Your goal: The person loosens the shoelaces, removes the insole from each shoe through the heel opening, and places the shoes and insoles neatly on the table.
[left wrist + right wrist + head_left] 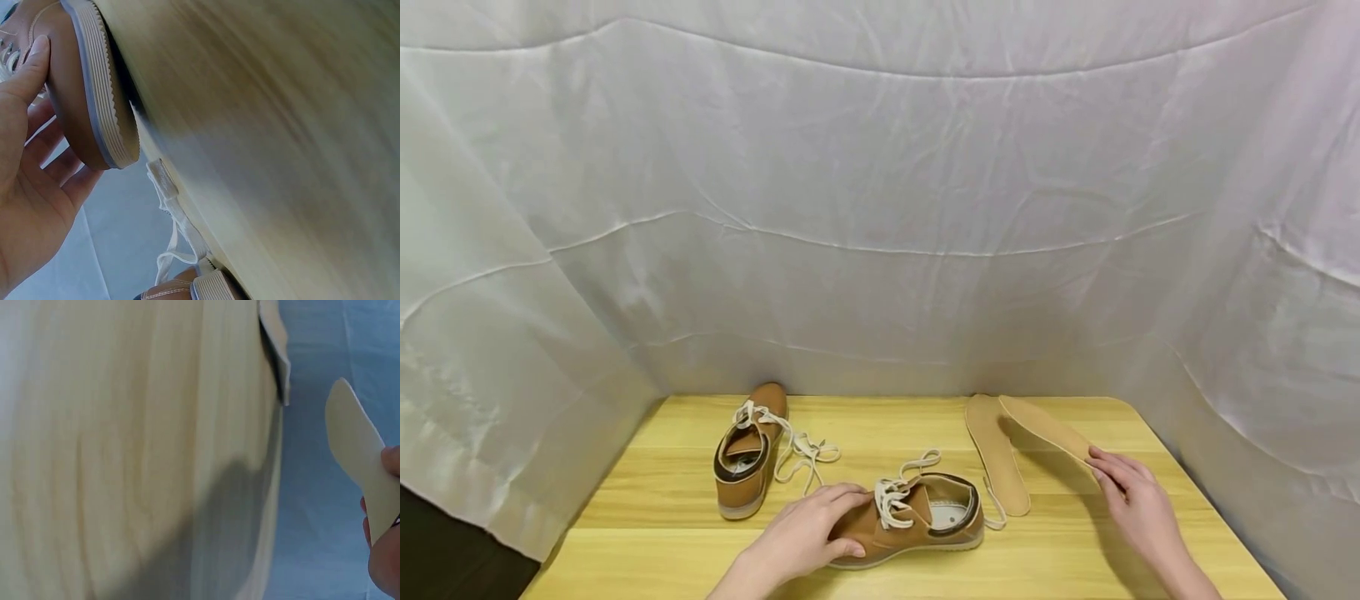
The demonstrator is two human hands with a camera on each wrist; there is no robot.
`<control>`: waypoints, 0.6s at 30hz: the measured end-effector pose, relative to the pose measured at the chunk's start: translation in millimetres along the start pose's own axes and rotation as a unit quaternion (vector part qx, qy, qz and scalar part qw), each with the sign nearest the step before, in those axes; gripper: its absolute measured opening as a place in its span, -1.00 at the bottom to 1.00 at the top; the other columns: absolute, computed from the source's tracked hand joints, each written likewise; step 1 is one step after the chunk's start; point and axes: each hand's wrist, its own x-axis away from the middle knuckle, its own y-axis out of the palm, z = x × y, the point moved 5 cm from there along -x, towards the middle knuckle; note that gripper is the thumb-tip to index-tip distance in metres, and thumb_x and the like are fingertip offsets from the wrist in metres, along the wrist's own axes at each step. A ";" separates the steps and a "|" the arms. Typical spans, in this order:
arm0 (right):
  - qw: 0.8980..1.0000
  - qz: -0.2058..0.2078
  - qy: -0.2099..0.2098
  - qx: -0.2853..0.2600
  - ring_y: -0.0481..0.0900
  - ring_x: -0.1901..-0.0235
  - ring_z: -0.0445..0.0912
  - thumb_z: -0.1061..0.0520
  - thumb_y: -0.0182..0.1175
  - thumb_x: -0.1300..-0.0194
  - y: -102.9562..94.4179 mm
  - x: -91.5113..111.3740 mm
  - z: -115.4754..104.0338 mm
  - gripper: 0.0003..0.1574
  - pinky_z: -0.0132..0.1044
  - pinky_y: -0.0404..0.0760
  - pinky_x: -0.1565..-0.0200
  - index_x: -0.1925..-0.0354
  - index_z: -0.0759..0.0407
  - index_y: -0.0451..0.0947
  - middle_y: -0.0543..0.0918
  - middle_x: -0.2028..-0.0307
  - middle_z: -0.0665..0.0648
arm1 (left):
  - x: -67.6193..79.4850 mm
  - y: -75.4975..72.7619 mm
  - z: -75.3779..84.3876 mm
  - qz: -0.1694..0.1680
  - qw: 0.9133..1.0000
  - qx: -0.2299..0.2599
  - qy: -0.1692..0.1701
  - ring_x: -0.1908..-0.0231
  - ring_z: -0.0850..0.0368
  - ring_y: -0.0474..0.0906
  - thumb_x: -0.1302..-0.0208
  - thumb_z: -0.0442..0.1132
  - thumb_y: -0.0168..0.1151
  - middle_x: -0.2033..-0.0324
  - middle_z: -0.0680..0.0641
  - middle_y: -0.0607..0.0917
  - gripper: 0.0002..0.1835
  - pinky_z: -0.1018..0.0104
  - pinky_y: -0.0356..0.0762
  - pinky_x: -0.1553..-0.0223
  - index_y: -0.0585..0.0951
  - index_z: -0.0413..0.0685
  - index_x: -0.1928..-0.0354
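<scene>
My left hand (801, 533) grips the toe end of a brown lace-up shoe (917, 537) at the front middle of the table. In the left wrist view the thumb lies on one side of this shoe (69, 94) and the fingers on the other. The shoe's opening faces right, showing a pale inside. At the right, my right hand (1138, 504) pinches one end of a tan insole (1045, 425), its far end raised; the right wrist view shows the insole (353, 434) off the table. A second tan insole (992, 450) lies between the shoe and that hand.
Another brown shoe (748, 467) stands at the left back, toe away from me, its pale laces (808, 450) trailing right. The wooden table (655, 517) is bordered by a grey-white cloth (880, 292) at the back and both sides.
</scene>
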 end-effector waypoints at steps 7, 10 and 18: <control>0.997 -0.037 0.043 0.044 0.60 0.01 0.29 0.45 0.33 -0.26 13.9 -0.9 20.0 -0.77 0.07 0.47 0.00 0.10 0.36 0.77 0.75 -0.02 0.36 | -0.1 -0.6 1.1 0.003 1.000 0.003 0.002 -0.27 0.05 0.56 -0.28 0.27 0.34 -0.31 0.07 0.59 -0.29 0.01 0.66 -0.14 0.54 0.17 -0.40; 0.997 -0.045 0.040 0.043 0.61 0.04 0.38 0.47 0.32 -0.24 18.4 -1.2 25.1 -0.78 0.25 0.48 0.03 0.12 0.42 0.75 0.74 0.00 0.42 | -0.1 -0.6 1.4 0.004 1.000 0.003 0.004 -0.26 0.05 0.57 -0.27 0.26 0.35 -0.31 0.07 0.59 -0.29 0.01 0.65 -0.15 0.54 0.16 -0.40; 0.990 -0.114 0.068 0.046 0.56 0.00 0.53 0.46 0.28 -0.28 31.4 -2.1 35.8 -0.77 0.41 0.47 -0.04 0.09 0.51 0.71 0.68 -0.04 0.53 | 0.0 -1.4 1.6 0.010 1.000 0.004 0.008 -0.25 0.03 0.58 -0.26 0.26 0.35 -0.29 0.05 0.60 -0.28 0.01 0.66 -0.13 0.54 0.11 -0.39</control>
